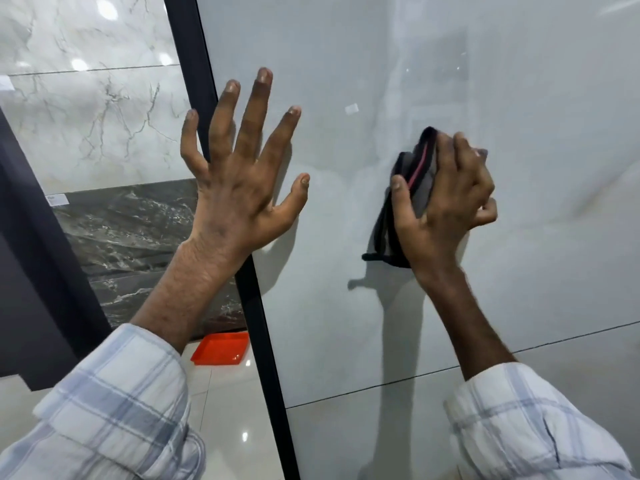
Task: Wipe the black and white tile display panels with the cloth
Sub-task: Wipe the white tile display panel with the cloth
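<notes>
I count 2 hands, 1 cloth and 1 big white panel (485, 306) filling most of my view. The panel is glossy pale grey-white with faint cloudy veining. A thin dark seam crosses it low down, so 2 tiles show. A black frame (264, 323) runs down its left edge.

The left hand (239, 174) is released, all 5 fingers spread and laid flat against the panel at that left edge, the little finger crossing the frame. The right hand (446, 202) is clamped round the cloth (417, 174) and presses it to the panel near the middle, well apart from the left hand. The cloth is black and grey with 1 pink stripe, bunched up, and a short tail pokes out at its lower left.

Behind the frame stand a white veined panel (97, 126) and a dark marbled one (138, 233). 1 orange tray (221, 348) lies on the shiny floor (235, 410).
</notes>
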`<state>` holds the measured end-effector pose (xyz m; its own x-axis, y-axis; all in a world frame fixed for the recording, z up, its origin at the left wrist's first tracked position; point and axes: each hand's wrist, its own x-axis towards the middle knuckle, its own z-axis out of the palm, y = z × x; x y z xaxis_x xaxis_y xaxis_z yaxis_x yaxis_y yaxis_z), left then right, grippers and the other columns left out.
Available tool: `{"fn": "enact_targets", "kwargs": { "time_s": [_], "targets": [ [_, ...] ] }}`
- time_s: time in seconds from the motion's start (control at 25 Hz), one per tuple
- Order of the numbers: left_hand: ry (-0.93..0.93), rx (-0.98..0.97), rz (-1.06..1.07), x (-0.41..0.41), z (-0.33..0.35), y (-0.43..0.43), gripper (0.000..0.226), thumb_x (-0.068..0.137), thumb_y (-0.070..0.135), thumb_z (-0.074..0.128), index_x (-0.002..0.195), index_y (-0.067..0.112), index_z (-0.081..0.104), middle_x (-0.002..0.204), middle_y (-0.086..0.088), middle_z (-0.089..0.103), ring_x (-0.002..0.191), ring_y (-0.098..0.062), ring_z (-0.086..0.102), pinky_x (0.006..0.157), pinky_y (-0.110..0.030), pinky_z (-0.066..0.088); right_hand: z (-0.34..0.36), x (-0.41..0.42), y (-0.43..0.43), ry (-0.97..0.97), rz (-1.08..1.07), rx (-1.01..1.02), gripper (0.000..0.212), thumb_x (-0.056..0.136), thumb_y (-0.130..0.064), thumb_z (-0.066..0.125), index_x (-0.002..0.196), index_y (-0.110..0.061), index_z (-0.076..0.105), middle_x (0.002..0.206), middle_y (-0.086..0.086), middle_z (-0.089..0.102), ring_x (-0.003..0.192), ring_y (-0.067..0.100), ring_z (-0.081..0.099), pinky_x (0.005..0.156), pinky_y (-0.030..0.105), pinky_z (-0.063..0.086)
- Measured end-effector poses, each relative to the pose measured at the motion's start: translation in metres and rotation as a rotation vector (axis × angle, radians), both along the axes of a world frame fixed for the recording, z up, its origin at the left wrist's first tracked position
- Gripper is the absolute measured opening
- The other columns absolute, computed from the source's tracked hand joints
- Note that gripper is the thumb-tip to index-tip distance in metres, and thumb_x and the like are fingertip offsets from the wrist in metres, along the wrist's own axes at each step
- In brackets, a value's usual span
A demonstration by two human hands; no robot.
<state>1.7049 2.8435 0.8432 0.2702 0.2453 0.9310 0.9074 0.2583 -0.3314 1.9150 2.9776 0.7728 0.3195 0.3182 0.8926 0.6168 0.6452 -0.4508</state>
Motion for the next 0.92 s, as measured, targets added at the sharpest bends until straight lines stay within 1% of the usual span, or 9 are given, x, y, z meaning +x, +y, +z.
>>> {"fn": "enact_targets", "kwargs": {
  "time_s": [0.16, 0.2, 0.36, 0.4, 0.52, 0.56, 0.72, 0.88, 0.92],
  "targets": [
    [0.057, -0.072, 0.062, 0.002, 0.01, 0.005, 0.074, 0.1, 0.054, 0.046, 0.164, 0.018, 0.031, 0.171, -0.014, 0.021, 0.158, -0.037, 0.019, 0.12, -0.07, 0.015, -0.005, 0.005, 0.001, -0.752, 0.066, 0.578, 0.064, 0.093, -0.055, 0.064, 0.149, -0.024, 0.057, 0.158, 0.002, 0.05, 0.144, 0.026, 0.048, 0.097, 0.057, 0.029],
    [0.068, -0.072, 0.053, 0.001, 0.01, 0.006, 0.074, 0.1, 0.054, 0.047, 0.163, 0.017, 0.033, 0.171, -0.014, 0.023, 0.158, -0.036, 0.019, 0.12, -0.07, 0.016, 0.012, 0.019, 0.01, -0.749, 0.067, 0.582, 0.063, 0.094, -0.057, 0.064, 0.149, -0.027, 0.058, 0.158, 0.0, 0.05, 0.144, 0.024, 0.048, 0.095, 0.059, 0.03],
    [0.023, 0.025, -0.04, 0.003, 0.038, 0.006, 0.069, 0.1, 0.052, 0.05, 0.159, 0.017, 0.042, 0.17, -0.013, 0.026, 0.157, -0.037, 0.022, 0.121, -0.065, 0.016, 0.066, 0.015, 0.014, -0.042, 0.063, 0.064, 0.069, 0.092, -0.062, 0.061, 0.152, -0.031, 0.051, 0.161, -0.008, 0.042, 0.144, 0.017, 0.035, 0.099, 0.046, 0.026],
    [0.019, 0.03, -0.045, 0.003, 0.046, 0.007, 0.07, 0.1, 0.052, 0.05, 0.159, 0.017, 0.041, 0.17, -0.012, 0.026, 0.157, -0.037, 0.022, 0.121, -0.064, 0.016, 0.065, 0.003, 0.007, -0.11, 0.017, 0.127, 0.069, 0.093, -0.061, 0.06, 0.153, -0.028, 0.05, 0.161, -0.004, 0.043, 0.145, 0.019, 0.035, 0.099, 0.046, 0.026],
    [0.104, 0.01, 0.06, 0.002, 0.055, 0.014, 0.073, 0.1, 0.053, 0.046, 0.161, 0.016, 0.036, 0.171, -0.012, 0.024, 0.158, -0.034, 0.022, 0.121, -0.067, 0.017, 0.07, 0.012, 0.015, -0.742, 0.038, 0.653, 0.063, 0.096, -0.058, 0.06, 0.149, -0.023, 0.057, 0.158, 0.0, 0.05, 0.144, 0.025, 0.046, 0.098, 0.053, 0.026],
    [0.117, 0.011, 0.079, 0.0, 0.054, 0.017, 0.073, 0.1, 0.053, 0.046, 0.161, 0.015, 0.036, 0.171, -0.011, 0.024, 0.158, -0.033, 0.023, 0.121, -0.068, 0.017, 0.087, 0.025, 0.022, -0.748, 0.045, 0.656, 0.062, 0.096, -0.06, 0.061, 0.148, -0.026, 0.058, 0.158, -0.003, 0.05, 0.144, 0.023, 0.046, 0.098, 0.054, 0.025],
    [0.094, 0.057, 0.003, 0.004, 0.058, 0.019, 0.071, 0.097, 0.052, 0.051, 0.156, 0.013, 0.045, 0.17, -0.012, 0.027, 0.156, -0.033, 0.027, 0.121, -0.065, 0.019, 0.14, 0.021, 0.024, -0.124, 0.065, 0.182, 0.068, 0.092, -0.066, 0.059, 0.151, -0.035, 0.052, 0.159, -0.013, 0.045, 0.143, 0.016, 0.036, 0.098, 0.043, 0.022],
    [0.109, 0.11, -0.047, 0.003, 0.094, 0.014, 0.072, 0.096, 0.051, 0.054, 0.157, 0.012, 0.044, 0.17, -0.013, 0.024, 0.155, -0.033, 0.027, 0.122, -0.06, 0.02, 0.147, 0.016, 0.024, -0.775, 0.033, 0.724, 0.064, 0.096, -0.061, 0.06, 0.149, -0.025, 0.057, 0.157, -0.004, 0.05, 0.145, 0.024, 0.045, 0.097, 0.058, 0.029],
    [0.118, 0.109, -0.021, 0.0, 0.102, 0.015, 0.073, 0.097, 0.052, 0.052, 0.158, 0.012, 0.042, 0.17, -0.013, 0.023, 0.156, -0.034, 0.026, 0.122, -0.06, 0.02, 0.165, 0.028, 0.031, -0.748, 0.057, 0.71, 0.063, 0.094, -0.063, 0.063, 0.147, -0.028, 0.059, 0.156, -0.005, 0.051, 0.144, 0.024, 0.046, 0.098, 0.059, 0.029]
  ]
}}
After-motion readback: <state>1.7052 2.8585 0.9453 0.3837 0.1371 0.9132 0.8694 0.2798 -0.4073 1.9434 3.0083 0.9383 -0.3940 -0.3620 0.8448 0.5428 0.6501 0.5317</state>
